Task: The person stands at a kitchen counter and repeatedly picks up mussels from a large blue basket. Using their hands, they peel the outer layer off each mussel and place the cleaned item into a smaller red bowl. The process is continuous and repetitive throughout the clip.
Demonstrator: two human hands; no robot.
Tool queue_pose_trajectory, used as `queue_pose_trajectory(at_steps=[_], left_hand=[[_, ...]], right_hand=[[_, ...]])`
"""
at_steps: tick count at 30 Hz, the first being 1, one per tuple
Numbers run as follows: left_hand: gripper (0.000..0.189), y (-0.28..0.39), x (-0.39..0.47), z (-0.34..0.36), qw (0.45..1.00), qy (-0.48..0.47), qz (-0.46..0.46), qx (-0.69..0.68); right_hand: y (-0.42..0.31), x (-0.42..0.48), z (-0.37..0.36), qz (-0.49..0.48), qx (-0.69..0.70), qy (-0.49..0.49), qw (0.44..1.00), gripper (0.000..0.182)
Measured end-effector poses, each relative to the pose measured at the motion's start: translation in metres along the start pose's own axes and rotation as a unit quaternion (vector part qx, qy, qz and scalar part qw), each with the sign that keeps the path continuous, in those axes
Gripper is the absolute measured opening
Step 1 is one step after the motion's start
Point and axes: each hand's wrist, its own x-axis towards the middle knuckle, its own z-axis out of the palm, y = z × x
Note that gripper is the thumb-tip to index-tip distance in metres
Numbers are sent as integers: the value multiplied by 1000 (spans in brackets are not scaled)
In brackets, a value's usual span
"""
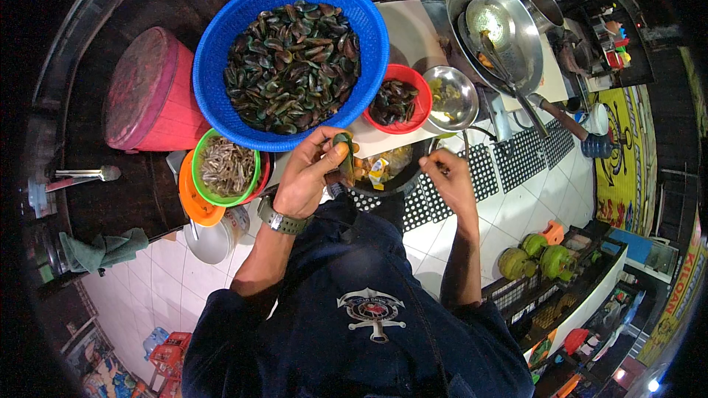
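Note:
My left hand point(310, 168), with a watch on its wrist, grips one green mussel point(345, 163) between thumb and fingers. My right hand point(452, 179) is apart from it, thumb and fingertips pinched together; I cannot make out anything between them. Below both hands is a dark bin point(406, 185) with scraps and wrappers inside. A large blue plastic basket point(207, 66) full of mussels point(293, 66) stands beyond my left hand. Right of it, a small red basket point(427, 97) holds more mussels point(394, 102). A metal bowl point(472, 100) with yellowish-green bits sits beside that.
A green basket point(257, 168) of small fish point(227, 168) and an orange bowl point(207, 213) stand at the left, near a lidded pink bucket point(166, 99). A wok point(528, 61) holds ladles at the back right. Green gas cylinders point(556, 262) stand at the lower right.

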Motion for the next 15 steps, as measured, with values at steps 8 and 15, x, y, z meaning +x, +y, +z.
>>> queue_pose_trajectory(at_steps=[8,15], left_hand=[[31,-4,14,-1,997,-31,-39,-66],[19,-39,44,-10,997,-69,33,0]], right_hand=[[13,7,28,-4,-17,17,1000,24],[-33,19,57,-56,256,-161,951,37]])
